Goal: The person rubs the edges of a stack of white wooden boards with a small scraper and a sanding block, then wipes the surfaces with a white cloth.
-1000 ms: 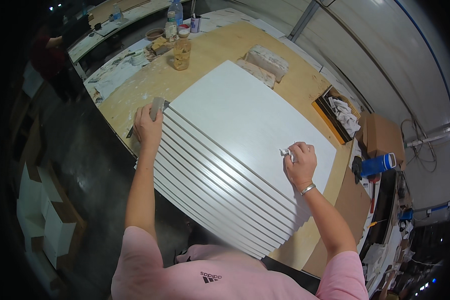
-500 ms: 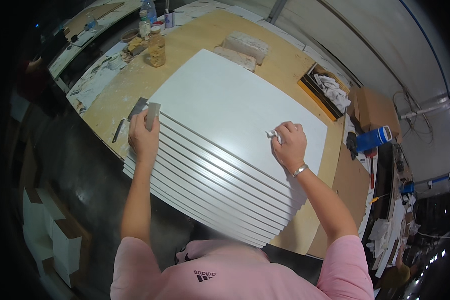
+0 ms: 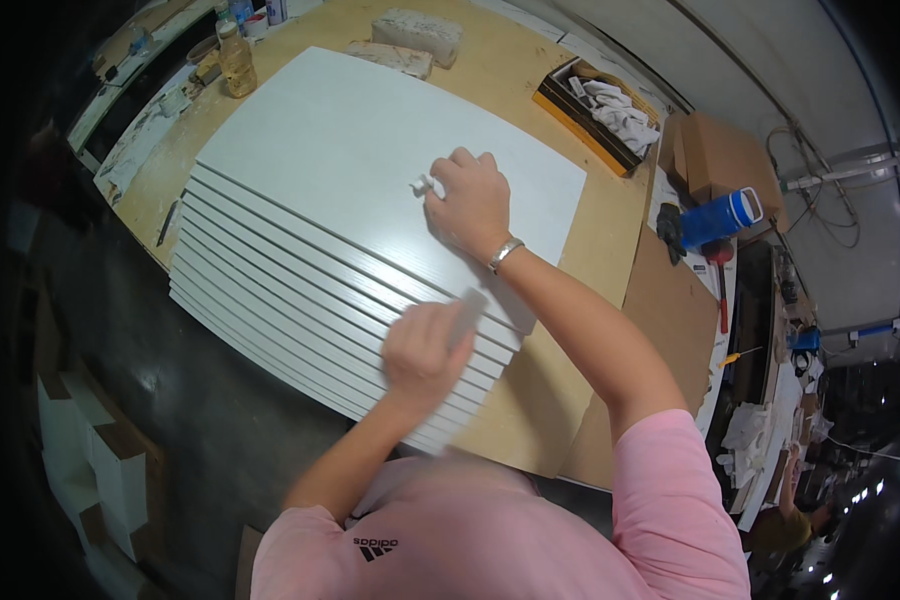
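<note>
Several white panels (image 3: 370,130) lie stacked like steps on the table, their near edges staggered toward me. My right hand (image 3: 473,205) is closed on a small wad of white cloth (image 3: 426,186) and rests on the top panel. Blurred by motion, my left hand (image 3: 425,350) grips a flat grey block (image 3: 467,315) above the stepped edges, near their right end. Whether that block touches the panels cannot be made out.
Two whitish blocks (image 3: 417,36) sit behind the stack. A black and yellow box (image 3: 580,130) of white rags stands at the back right, near a cardboard box (image 3: 720,160) and a blue bottle (image 3: 712,220). A jar (image 3: 237,65) stands far left; a thin dark strip (image 3: 168,223) lies below it.
My left hand has swept from the stack's left side to its right with the grey block. My right hand with the cloth has shifted left across the top panel. The view has shifted too.
</note>
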A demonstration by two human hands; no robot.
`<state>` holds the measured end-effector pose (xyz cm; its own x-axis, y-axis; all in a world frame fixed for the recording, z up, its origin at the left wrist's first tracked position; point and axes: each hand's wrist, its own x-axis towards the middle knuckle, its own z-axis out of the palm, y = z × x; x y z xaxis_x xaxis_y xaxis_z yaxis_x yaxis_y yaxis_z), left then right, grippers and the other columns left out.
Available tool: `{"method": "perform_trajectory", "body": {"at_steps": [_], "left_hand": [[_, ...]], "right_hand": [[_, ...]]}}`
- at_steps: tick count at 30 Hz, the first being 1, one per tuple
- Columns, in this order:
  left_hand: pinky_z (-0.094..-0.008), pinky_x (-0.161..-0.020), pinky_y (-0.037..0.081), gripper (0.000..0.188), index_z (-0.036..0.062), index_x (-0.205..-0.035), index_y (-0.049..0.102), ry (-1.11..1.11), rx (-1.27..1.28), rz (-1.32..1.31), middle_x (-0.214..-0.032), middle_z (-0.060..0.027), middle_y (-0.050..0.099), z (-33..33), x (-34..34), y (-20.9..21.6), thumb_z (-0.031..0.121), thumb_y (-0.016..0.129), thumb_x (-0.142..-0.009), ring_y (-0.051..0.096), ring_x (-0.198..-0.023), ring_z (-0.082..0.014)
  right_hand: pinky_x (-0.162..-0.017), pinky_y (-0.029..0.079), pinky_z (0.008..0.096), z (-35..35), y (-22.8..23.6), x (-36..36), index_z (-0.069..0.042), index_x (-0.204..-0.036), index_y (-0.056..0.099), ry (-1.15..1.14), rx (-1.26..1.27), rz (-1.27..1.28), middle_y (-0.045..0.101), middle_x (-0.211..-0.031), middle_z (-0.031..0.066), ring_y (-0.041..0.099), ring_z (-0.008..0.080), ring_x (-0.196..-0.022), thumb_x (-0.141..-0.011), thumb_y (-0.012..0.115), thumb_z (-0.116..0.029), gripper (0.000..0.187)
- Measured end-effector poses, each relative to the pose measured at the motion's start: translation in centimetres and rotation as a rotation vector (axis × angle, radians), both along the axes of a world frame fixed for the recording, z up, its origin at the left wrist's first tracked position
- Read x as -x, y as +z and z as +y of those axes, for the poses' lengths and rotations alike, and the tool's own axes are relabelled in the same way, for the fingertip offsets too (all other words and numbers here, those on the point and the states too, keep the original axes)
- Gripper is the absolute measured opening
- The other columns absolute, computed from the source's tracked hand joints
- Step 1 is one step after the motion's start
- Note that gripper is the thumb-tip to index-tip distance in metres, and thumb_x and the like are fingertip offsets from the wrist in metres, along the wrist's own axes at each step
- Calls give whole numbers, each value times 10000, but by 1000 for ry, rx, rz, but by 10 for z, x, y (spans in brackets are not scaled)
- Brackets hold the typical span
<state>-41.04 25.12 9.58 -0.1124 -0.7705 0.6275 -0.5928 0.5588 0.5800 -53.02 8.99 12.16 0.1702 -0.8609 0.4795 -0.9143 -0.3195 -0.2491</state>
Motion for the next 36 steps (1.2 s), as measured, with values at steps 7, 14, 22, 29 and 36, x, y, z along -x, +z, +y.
{"method": "perform_trajectory", "body": {"at_steps": [7, 14, 22, 29, 36], "left_hand": [[-393, -672, 513, 334, 46, -1044, 698, -12, -10, 22, -917, -106, 658, 23, 15, -7, 80, 782, -722, 640, -768, -295], [-394, -671, 516, 270, 32, -1021, 695, 290, -127, 66, -913, -124, 655, 3, -15, -11, 31, 757, -758, 638, -807, -304], [-307, -726, 504, 272, 17, -1106, 711, 260, -152, 151, -951, -48, 683, -7, -46, -18, 76, 733, -841, 596, -792, -163], [-317, -743, 498, 269, 18, -1142, 684, 597, -287, 266, -953, -45, 637, -61, -125, -27, 142, 714, -905, 564, -791, -160], [-389, -722, 526, 359, 5, -1067, 676, 202, -13, 29, -944, -149, 670, 9, -52, -27, -13, 767, -721, 642, -841, -324]], "right_hand": [[-675, 473, 406, -1, -3, 6, -133, -868, 699, 19, 27, -30, 611, -876, 33, 548, 282, -828, -766, 709, -227, 138], [-774, 476, 415, 4, 3, 5, -145, -934, 717, 9, -96, 6, 625, -980, 31, 555, 274, -967, -789, 751, -277, 198], [-708, 461, 409, 5, -4, 10, -133, -887, 698, -2, -19, 24, 608, -904, 36, 546, 274, -868, -800, 709, -248, 144], [-740, 464, 414, 4, 2, 2, -129, -911, 697, -1, -27, 24, 617, -947, 42, 553, 278, -906, -789, 730, -251, 175], [-716, 436, 424, 5, 3, 0, -106, -862, 662, 25, -18, 6, 595, -927, 56, 529, 292, -873, -766, 710, -200, 143]]}}
